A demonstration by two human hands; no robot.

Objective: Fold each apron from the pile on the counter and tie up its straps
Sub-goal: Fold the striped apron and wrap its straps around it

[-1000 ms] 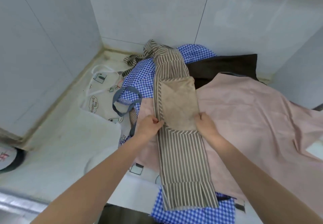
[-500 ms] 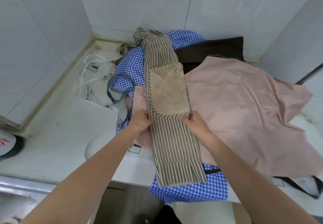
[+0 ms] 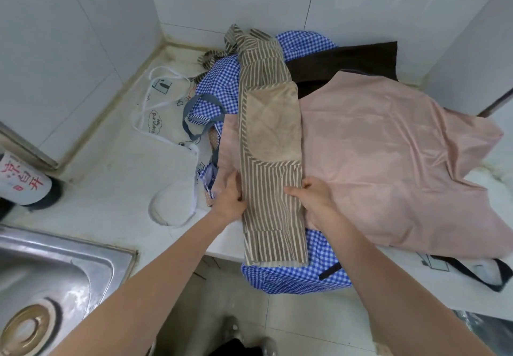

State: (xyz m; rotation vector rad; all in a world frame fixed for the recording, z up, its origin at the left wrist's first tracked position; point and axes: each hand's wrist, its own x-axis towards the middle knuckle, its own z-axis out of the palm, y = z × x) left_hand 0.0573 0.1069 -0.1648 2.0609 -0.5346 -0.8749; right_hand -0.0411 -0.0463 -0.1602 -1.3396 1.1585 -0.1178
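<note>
A brown-and-cream striped apron [image 3: 270, 161] with a tan pocket lies folded into a long narrow strip on top of the pile, its lower end hanging over the counter edge. My left hand [image 3: 229, 196] grips its left edge. My right hand [image 3: 311, 196] grips its right edge, thumb on top of the stripes. Its striped straps [image 3: 236, 40] bunch at the far end near the wall. Under it lie a pink apron [image 3: 388, 147], a blue gingham apron [image 3: 291, 275], a dark brown apron [image 3: 347, 64] and a white printed apron [image 3: 161, 111].
The white counter [image 3: 111, 178] sits in a tiled corner. A steel sink [image 3: 55, 286] is at the lower left, and a bottle with red characters [image 3: 25, 180] stands behind it. A black strap [image 3: 485, 278] hangs off the counter at the right.
Both hands slid down the striped strip towards me, from the pocket's lower corners to well below it. The camera tilted down, bringing the sink and floor into view.
</note>
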